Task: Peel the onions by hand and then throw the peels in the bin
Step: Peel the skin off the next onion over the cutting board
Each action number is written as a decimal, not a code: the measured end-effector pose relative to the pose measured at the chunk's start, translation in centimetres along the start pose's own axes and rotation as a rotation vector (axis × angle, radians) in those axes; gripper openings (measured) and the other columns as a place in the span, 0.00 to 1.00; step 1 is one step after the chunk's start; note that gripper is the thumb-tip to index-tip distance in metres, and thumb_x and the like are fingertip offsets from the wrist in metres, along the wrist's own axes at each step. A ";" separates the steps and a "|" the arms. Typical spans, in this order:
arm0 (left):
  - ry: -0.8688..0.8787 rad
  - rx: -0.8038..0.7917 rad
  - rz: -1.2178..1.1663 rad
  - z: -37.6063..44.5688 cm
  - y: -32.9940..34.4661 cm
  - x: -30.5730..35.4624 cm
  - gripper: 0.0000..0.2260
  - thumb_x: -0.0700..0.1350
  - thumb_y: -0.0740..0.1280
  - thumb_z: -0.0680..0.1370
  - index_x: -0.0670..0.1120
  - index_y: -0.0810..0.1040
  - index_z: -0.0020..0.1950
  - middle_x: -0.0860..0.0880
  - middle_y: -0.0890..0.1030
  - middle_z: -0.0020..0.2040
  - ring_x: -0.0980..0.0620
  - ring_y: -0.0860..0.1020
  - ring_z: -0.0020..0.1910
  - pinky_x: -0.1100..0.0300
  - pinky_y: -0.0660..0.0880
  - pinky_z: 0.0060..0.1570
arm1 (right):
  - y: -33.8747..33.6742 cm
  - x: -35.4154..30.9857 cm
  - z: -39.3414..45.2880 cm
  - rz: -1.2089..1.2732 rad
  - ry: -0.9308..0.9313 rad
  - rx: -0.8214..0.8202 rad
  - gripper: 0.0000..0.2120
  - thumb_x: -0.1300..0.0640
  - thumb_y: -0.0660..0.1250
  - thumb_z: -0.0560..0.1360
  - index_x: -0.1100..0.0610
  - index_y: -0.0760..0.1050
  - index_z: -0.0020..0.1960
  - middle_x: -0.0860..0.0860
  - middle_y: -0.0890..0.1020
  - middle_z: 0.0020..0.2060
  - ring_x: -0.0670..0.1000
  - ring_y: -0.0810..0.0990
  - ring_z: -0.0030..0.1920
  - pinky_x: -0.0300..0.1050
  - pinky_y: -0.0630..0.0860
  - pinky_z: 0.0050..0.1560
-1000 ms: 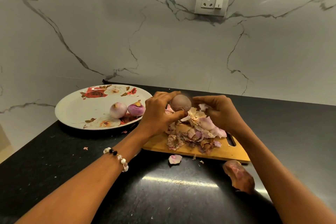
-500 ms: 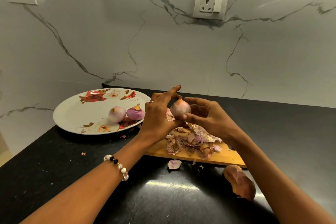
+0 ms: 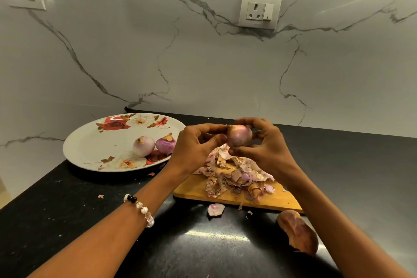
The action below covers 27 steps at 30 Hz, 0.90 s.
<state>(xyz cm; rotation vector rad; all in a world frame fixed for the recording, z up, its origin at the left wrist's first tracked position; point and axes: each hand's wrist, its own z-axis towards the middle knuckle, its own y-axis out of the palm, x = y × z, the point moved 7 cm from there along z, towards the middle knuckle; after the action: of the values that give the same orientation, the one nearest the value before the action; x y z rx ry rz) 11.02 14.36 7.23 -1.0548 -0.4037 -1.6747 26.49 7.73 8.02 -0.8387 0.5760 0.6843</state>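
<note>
A small pinkish onion [image 3: 239,136] is held up above the pile of dry peels [image 3: 234,176] on the wooden cutting board [image 3: 194,188]. My right hand [image 3: 267,149] grips the onion with thumb below and fingers curled over its top. My left hand [image 3: 195,148] is curled beside it, with the forefinger tip touching the onion's top left and the thumb near its side. Two peeled onions [image 3: 144,146] lie side by side on the floral white plate [image 3: 94,142] to the left.
A black counter [image 3: 67,221] meets a marble wall with two sockets [image 3: 259,10]. Loose peel lies on the counter: a pink piece [image 3: 215,209] in front of the board and a large brown one [image 3: 297,233] at the right. No bin is in view.
The onion has passed from my left hand's grip into my right hand's and risen off the peel pile. My left fingers have come to its top.
</note>
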 end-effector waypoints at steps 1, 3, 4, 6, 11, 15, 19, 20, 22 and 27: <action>0.002 0.023 0.003 0.0 -0.1 0.1 0.13 0.41 0.71 0.73 0.48 0.81 0.57 0.53 0.84 0.50 0.59 0.82 0.48 0.64 0.79 0.47 | 0.2 -0.3 0.0 -0.011 -0.015 -0.004 0.32 0.59 0.83 0.60 0.52 0.76 0.61 0.52 0.76 0.58 0.52 0.78 0.55 0.45 0.81 0.52; 0.009 0.078 0.019 -0.1 -0.4 0.0 0.12 0.42 0.72 0.72 0.49 0.82 0.55 0.55 0.83 0.47 0.60 0.82 0.46 0.64 0.79 0.46 | 0.5 -0.6 -0.1 -0.015 -0.033 -0.013 0.31 0.59 0.82 0.61 0.52 0.75 0.61 0.53 0.76 0.58 0.52 0.77 0.56 0.41 0.81 0.52; 0.015 0.106 0.034 -0.1 -0.5 0.0 0.11 0.43 0.72 0.72 0.48 0.82 0.55 0.55 0.83 0.46 0.60 0.81 0.46 0.64 0.79 0.45 | 0.7 -0.7 -0.1 -0.014 -0.036 -0.019 0.31 0.60 0.82 0.61 0.52 0.75 0.61 0.53 0.75 0.58 0.52 0.77 0.56 0.42 0.81 0.52; 0.034 0.147 0.064 -0.1 -0.8 0.1 0.11 0.44 0.73 0.71 0.47 0.83 0.53 0.55 0.83 0.45 0.62 0.81 0.44 0.66 0.79 0.43 | 1.0 -0.8 -0.2 -0.005 -0.038 -0.031 0.31 0.61 0.82 0.61 0.52 0.75 0.61 0.52 0.74 0.58 0.53 0.76 0.58 0.47 0.82 0.52; 0.115 0.192 0.149 -0.2 -1.3 0.9 0.10 0.44 0.74 0.70 0.44 0.84 0.50 0.54 0.82 0.42 0.64 0.79 0.42 0.73 0.74 0.39 | 1.3 -1.0 -0.3 0.031 -0.053 -0.045 0.30 0.63 0.81 0.62 0.53 0.76 0.61 0.52 0.73 0.57 0.54 0.75 0.59 0.52 0.83 0.49; 0.181 0.194 0.203 -0.3 -1.5 1.4 0.09 0.45 0.74 0.70 0.44 0.84 0.49 0.55 0.81 0.41 0.62 0.80 0.42 0.73 0.74 0.37 | 1.3 -1.2 -0.4 0.024 -0.072 -0.036 0.30 0.64 0.81 0.62 0.54 0.76 0.61 0.51 0.73 0.56 0.54 0.74 0.60 0.53 0.83 0.49; 0.243 0.212 0.251 -0.4 -1.6 1.8 0.08 0.45 0.73 0.71 0.43 0.84 0.48 0.51 0.83 0.41 0.58 0.80 0.39 0.73 0.74 0.37 | 1.5 -1.2 -0.4 0.020 -0.079 -0.033 0.30 0.65 0.81 0.62 0.54 0.76 0.61 0.52 0.73 0.56 0.54 0.74 0.60 0.52 0.83 0.48; 0.259 0.217 0.262 -0.4 -1.6 1.9 0.07 0.44 0.73 0.72 0.43 0.84 0.48 0.50 0.83 0.41 0.58 0.80 0.38 0.73 0.74 0.37 | 1.5 -1.2 -0.4 0.019 -0.079 -0.034 0.30 0.65 0.81 0.62 0.55 0.77 0.62 0.52 0.73 0.56 0.54 0.74 0.60 0.52 0.83 0.48; 0.294 0.221 0.294 -0.5 -1.6 2.2 0.07 0.43 0.73 0.72 0.42 0.84 0.48 0.49 0.83 0.41 0.58 0.80 0.37 0.73 0.74 0.37 | 1.5 -1.3 -0.5 0.026 -0.078 -0.039 0.31 0.64 0.81 0.62 0.55 0.76 0.62 0.52 0.73 0.56 0.54 0.75 0.60 0.52 0.83 0.48; 0.344 0.216 0.386 -0.5 -1.4 2.3 0.05 0.40 0.71 0.74 0.40 0.83 0.48 0.47 0.83 0.41 0.57 0.78 0.37 0.72 0.75 0.38 | 1.6 -0.5 -0.4 0.102 0.002 -0.076 0.32 0.59 0.83 0.59 0.51 0.77 0.61 0.49 0.77 0.56 0.51 0.78 0.57 0.52 0.80 0.55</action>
<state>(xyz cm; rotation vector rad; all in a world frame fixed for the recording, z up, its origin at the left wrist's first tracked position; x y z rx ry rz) 9.50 13.15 9.16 -0.6219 -0.1391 -1.3927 24.91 8.06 7.40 -0.8857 0.6005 0.8021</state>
